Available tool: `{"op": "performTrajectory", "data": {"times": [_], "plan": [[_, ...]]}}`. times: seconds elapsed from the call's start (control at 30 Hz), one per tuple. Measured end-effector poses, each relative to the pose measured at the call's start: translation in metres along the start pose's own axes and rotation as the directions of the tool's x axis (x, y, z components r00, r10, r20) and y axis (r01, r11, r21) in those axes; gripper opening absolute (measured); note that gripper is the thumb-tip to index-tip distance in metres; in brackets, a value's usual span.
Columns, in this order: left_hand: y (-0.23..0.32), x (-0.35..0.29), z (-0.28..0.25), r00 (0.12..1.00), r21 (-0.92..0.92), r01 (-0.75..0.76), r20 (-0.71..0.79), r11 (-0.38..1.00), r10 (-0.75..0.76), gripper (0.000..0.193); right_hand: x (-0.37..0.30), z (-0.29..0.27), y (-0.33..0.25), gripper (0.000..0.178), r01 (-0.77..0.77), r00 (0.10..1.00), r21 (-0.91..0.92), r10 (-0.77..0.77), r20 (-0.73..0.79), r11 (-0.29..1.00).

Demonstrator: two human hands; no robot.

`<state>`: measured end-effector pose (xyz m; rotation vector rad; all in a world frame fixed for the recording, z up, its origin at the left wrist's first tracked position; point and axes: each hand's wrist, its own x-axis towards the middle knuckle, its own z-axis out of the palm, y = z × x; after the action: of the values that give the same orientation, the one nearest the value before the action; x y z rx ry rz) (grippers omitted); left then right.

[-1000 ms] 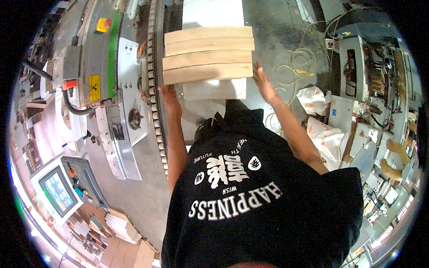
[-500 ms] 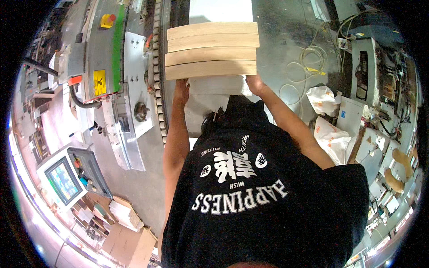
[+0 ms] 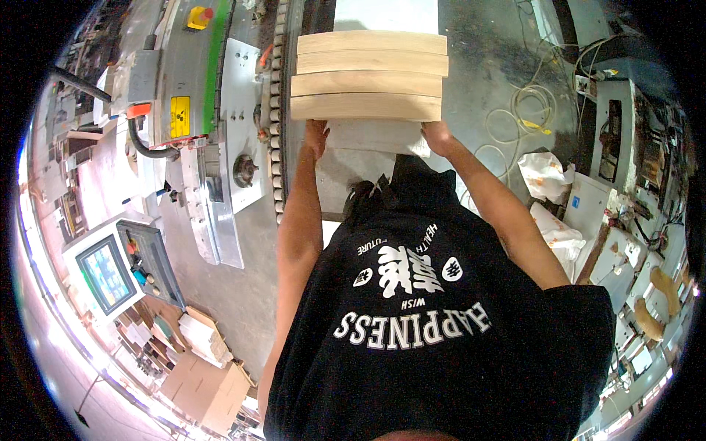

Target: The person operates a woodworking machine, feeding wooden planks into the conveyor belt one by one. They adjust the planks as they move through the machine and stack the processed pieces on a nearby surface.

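Several light wooden boards (image 3: 370, 84) lie edge to edge as a bundle in front of me, their long sides running left to right. At the near left corner of the bundle is my left hand (image 3: 316, 140), its thumb showing and its other fingers partly hidden under the wood. My right hand (image 3: 437, 138) is at the near right corner in a similar hold, fingertips hidden by the boards. Both arms stretch forward. Between my hands, below the bundle, a pale flat surface (image 3: 375, 137) shows.
A roller track (image 3: 276, 117) runs along the left, beside a machine with a yellow warning label (image 3: 180, 116). A screen panel (image 3: 107, 273) stands at lower left. Coiled hose (image 3: 531, 106) lies on the floor at right, near white bags (image 3: 546, 176) and a grey cabinet (image 3: 592, 202).
The whole scene has shifted a little to the right and slightly up in the picture. My hands stay at the same corners of the boards.
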<state>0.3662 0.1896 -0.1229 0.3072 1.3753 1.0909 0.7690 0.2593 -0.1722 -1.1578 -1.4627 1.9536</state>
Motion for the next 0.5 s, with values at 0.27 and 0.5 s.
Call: {"op": "performTrajectory", "data": {"times": [0.27, 0.5], "plan": [[-0.009, -0.007, 0.002, 0.999, -0.089, -0.018, 0.028, 0.996, 0.020, 0.068, -0.028, 0.030, -0.092, 0.066, -0.292, 0.904, 0.526, 0.409, -0.121, 0.799], [-0.036, -0.033, -0.042, 0.997, -0.090, -0.061, -0.046, 0.994, 0.057, 0.062, -0.046, 0.063, -0.099, 0.071, -0.363, 0.877, 0.617, 0.480, -0.028, 0.699]]}}
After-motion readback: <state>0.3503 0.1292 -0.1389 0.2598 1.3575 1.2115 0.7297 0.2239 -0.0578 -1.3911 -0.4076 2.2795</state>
